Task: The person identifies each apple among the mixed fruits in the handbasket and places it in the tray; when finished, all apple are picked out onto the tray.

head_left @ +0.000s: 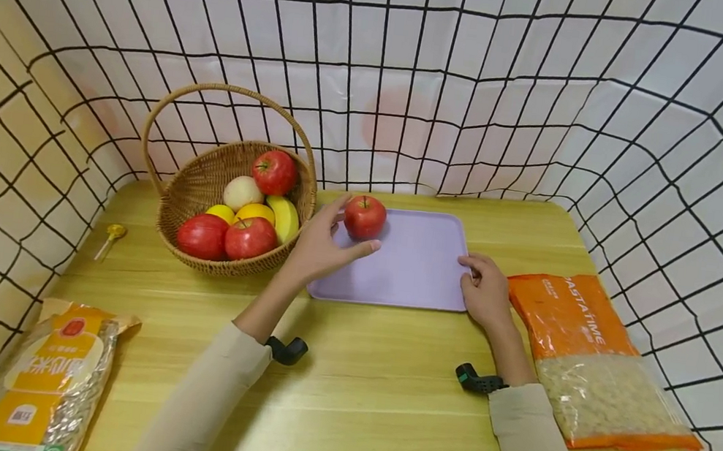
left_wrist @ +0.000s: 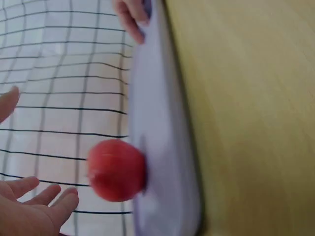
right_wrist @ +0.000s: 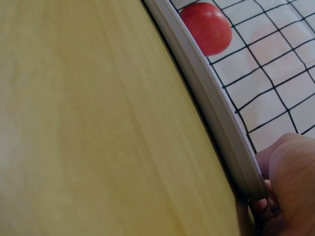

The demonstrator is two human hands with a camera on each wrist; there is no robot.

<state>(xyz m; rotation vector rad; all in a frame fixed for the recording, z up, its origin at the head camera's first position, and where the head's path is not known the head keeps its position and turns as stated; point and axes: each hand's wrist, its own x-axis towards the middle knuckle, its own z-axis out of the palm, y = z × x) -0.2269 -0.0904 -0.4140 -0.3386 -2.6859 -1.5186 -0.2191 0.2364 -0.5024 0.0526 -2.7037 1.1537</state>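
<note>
A red apple [head_left: 365, 218] stands on the left end of a lilac tray [head_left: 413, 264]. My left hand [head_left: 321, 245] is beside the apple with thumb and fingers spread; the left wrist view shows a gap between these fingers and the apple [left_wrist: 116, 170]. At the tray's right edge my right hand [head_left: 488, 292] pinches the rim. Seen from the right wrist, the fingers of that hand [right_wrist: 293, 182] are curled at the tray's corner, partly hidden behind it.
Left of the tray is a wicker basket [head_left: 198, 171] of fruit with a tall handle. A lollipop [head_left: 114, 232] and a grain bag [head_left: 44, 376] lie farther left. An orange pasta bag [head_left: 599, 361] lies at right. Black wire mesh [head_left: 380, 73] surrounds the back and sides.
</note>
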